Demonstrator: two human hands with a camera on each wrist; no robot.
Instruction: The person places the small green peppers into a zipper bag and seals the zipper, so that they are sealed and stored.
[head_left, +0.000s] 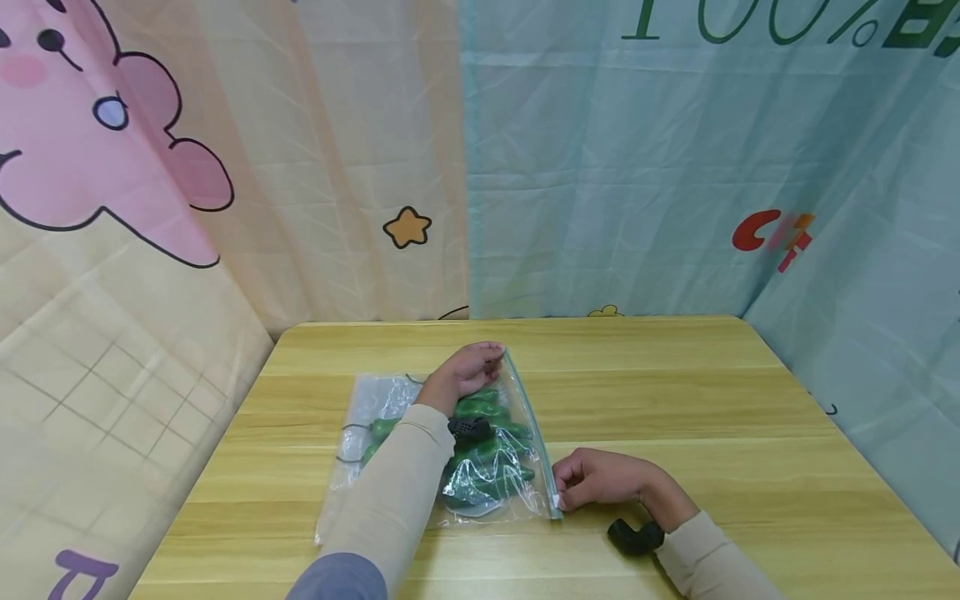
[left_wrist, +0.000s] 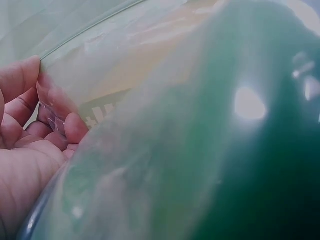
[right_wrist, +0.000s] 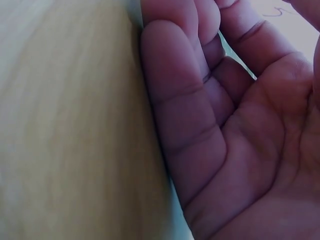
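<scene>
A clear zip-top bag (head_left: 442, 518) lies on the table, with glossy green, rounded things (head_left: 487, 458) inside it. Its pale blue-green zip edge (head_left: 531, 417) runs along the right side. At the far end of that edge, my left hand (head_left: 468, 367) pinches the bag's corner; the left wrist view shows thumb and fingers on the clear plastic, close beside a large green surface (left_wrist: 250, 165). My right hand (head_left: 603, 479) pinches the near end of the zip edge, by a small white slider (head_left: 557, 501). In the right wrist view its curled fingers (right_wrist: 175, 95) rest along the tabletop.
The light wooden table (head_left: 675, 392) reaches back to printed curtains (head_left: 600, 183), which also hang at both sides. Thin dark loops (head_left: 352, 427) show at the bag's left part. A black wrist camera (head_left: 633, 537) sits below the right hand.
</scene>
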